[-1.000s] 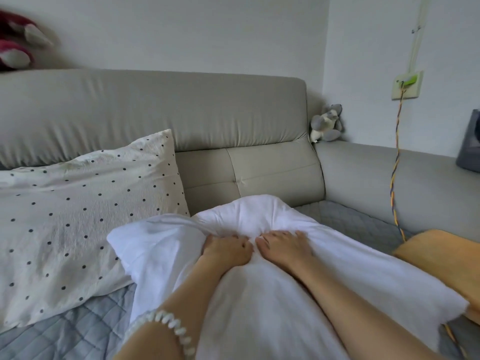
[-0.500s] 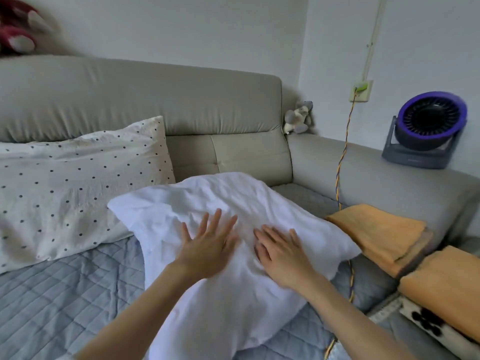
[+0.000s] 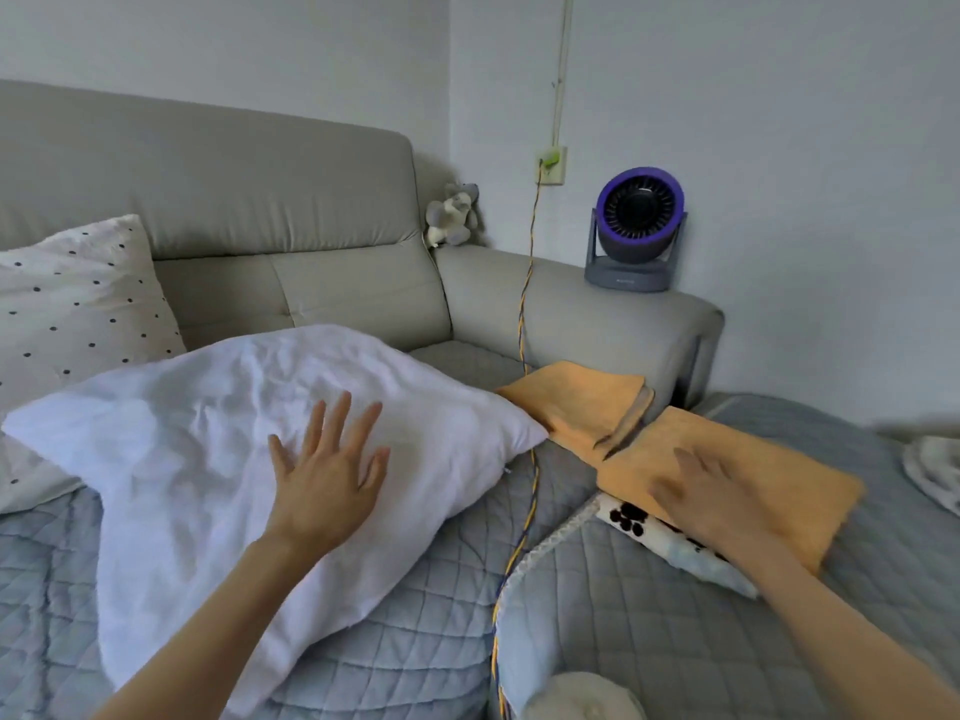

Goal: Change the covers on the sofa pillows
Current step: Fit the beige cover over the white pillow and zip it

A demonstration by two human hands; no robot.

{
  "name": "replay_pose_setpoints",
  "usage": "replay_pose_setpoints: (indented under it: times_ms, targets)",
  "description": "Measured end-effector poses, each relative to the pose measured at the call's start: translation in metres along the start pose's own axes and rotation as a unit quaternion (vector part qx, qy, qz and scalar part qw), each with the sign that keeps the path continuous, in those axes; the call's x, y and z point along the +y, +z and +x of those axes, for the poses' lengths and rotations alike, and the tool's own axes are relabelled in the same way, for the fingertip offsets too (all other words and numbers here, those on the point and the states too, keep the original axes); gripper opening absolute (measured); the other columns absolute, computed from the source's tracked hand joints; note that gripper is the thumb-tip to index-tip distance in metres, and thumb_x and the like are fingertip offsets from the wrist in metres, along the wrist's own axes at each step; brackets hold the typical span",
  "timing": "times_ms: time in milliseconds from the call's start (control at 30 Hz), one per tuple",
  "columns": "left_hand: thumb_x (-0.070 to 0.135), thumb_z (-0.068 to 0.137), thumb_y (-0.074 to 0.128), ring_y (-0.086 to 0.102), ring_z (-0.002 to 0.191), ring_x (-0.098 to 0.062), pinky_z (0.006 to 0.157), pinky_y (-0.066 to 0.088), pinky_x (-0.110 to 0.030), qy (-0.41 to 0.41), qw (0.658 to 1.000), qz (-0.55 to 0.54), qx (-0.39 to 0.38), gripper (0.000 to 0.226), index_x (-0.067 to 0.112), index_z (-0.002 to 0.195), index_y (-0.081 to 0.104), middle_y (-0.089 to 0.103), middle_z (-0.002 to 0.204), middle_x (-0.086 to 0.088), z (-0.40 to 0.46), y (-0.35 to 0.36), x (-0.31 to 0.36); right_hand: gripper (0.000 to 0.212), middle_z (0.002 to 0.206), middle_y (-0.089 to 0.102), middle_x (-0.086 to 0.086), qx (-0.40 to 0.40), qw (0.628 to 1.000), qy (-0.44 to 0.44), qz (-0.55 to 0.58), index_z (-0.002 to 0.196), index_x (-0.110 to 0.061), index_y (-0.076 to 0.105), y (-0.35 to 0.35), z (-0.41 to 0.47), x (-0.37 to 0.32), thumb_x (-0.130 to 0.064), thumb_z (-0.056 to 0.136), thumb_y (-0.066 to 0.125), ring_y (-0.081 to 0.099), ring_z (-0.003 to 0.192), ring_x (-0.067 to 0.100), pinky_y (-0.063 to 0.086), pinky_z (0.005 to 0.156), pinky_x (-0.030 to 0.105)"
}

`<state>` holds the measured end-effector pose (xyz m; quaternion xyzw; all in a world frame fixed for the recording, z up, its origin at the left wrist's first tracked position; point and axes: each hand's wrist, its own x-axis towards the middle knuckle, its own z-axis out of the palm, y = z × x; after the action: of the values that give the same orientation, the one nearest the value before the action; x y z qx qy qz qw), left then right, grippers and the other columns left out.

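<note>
White pillow [image 3: 218, 433], orange covers [image 3: 737, 475], polka-dotted pillow [image 3: 72, 304]

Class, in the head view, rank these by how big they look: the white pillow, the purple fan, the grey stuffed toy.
1. White pillow, largest, though nearest the camera.
2. Purple fan.
3. Grey stuffed toy, smallest.

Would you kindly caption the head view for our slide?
Left hand flat on white pillow; right hand reaching onto orange cover.

Home living room, grey sofa [image 3: 234, 210] (quilted seat cover), plush toy [image 3: 453, 214], small fan [image 3: 638, 228] on armrest
</note>
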<state>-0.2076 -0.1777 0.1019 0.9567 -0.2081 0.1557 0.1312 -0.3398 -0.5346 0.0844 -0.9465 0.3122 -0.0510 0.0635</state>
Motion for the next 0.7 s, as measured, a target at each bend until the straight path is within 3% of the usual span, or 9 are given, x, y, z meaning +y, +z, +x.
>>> replay_pose_setpoints:
  times_ms: [67,167,233,300,367,433,500,600,700]
  targets:
    - [0.053,0.093,0.007,-0.006,0.145,-0.020,0.111,0.002,-0.059,-0.013,0.998,0.051,-0.039,0.057,0.036,0.148,0.008,0.000,0.158,0.003,-0.002,0.020,-0.004,0.059,0.149,0.029,0.005,-0.020,1.000,0.003,-0.003,0.143,-0.019,0.027,0.009,0.003,0.009,-0.050,0.093,0.038,0.026,0.136,0.027,0.029,0.108,0.044]
    - [0.058,0.078,-0.005,0.007,0.145,-0.023,0.107,0.006,-0.061,-0.004,0.996,0.084,-0.034,0.078,0.033,0.147,0.022,0.016,0.156,0.000,-0.010,0.035,-0.007,0.046,0.143,0.037,0.002,-0.024,0.998,-0.002,-0.056,0.135,-0.024,0.039,0.015,0.009,0.011,-0.046,0.095,0.035,0.034,0.130,0.024,0.031,0.104,0.045]
    - [0.059,0.071,-0.014,0.001,0.145,-0.021,0.109,0.003,-0.058,-0.005,0.995,0.097,-0.031,0.085,0.036,0.148,0.013,0.009,0.157,0.003,-0.009,0.036,-0.009,0.041,0.141,0.042,0.000,-0.029,0.996,-0.011,-0.089,0.130,-0.026,0.046,0.015,0.012,0.009,-0.045,0.097,0.030,0.037,0.128,0.023,0.031,0.103,0.047]
    - [0.060,0.066,-0.018,-0.005,0.145,-0.020,0.110,0.001,-0.056,0.003,0.994,0.102,-0.039,0.087,0.038,0.148,0.004,0.001,0.158,0.005,-0.008,0.034,-0.012,0.050,0.142,0.040,0.001,-0.040,0.994,-0.023,-0.099,0.131,-0.025,0.044,0.017,0.011,0.008,-0.055,0.094,0.029,0.034,0.130,0.024,0.028,0.103,0.048]
    - [0.061,0.071,-0.013,0.001,0.145,-0.022,0.110,0.005,-0.058,0.006,0.994,0.100,-0.052,0.084,0.035,0.148,0.010,0.007,0.158,0.002,-0.010,0.032,-0.012,0.058,0.144,0.036,0.001,-0.037,0.992,-0.027,-0.120,0.136,-0.024,0.036,0.023,0.007,0.009,-0.061,0.092,0.029,0.030,0.133,0.025,0.027,0.103,0.048]
    - [0.059,0.082,0.003,0.022,0.141,-0.029,0.103,0.017,-0.066,0.004,0.991,0.109,-0.083,0.075,0.028,0.144,0.031,0.028,0.152,-0.005,-0.015,0.031,-0.011,0.048,0.136,0.045,0.001,0.007,0.990,-0.023,-0.138,0.133,-0.023,0.042,0.027,0.002,0.008,-0.052,0.097,0.028,0.040,0.125,0.023,0.035,0.097,0.041]
    - [0.056,0.085,0.009,0.030,0.138,-0.032,0.099,0.023,-0.068,0.014,0.989,0.117,-0.088,0.071,0.025,0.142,0.038,0.036,0.148,-0.009,-0.015,0.032,-0.012,0.039,0.113,0.062,0.002,0.076,0.989,-0.026,-0.123,0.119,-0.017,0.056,0.022,0.002,0.001,-0.038,0.101,0.028,0.057,0.104,0.022,0.043,0.077,0.031]
    - [0.061,0.084,-0.003,0.000,0.145,-0.023,0.110,0.007,-0.059,0.005,0.986,0.126,-0.105,0.070,0.034,0.148,0.004,0.004,0.158,0.000,-0.010,0.029,-0.013,0.040,0.091,0.067,0.010,0.192,0.981,-0.012,-0.039,0.104,-0.007,0.061,-0.010,0.004,-0.022,-0.027,0.103,0.027,0.063,0.082,0.027,0.036,0.058,0.029]
    - [0.054,0.096,0.016,-0.009,0.145,-0.019,0.114,0.004,-0.054,-0.008,0.981,0.118,-0.155,0.058,0.037,0.147,-0.004,-0.007,0.158,0.004,0.000,0.017,-0.010,0.037,0.090,0.063,0.021,0.306,0.937,0.006,0.166,0.099,0.002,0.053,-0.061,0.004,-0.047,-0.025,0.102,0.027,0.059,0.085,0.038,0.032,0.062,0.034]
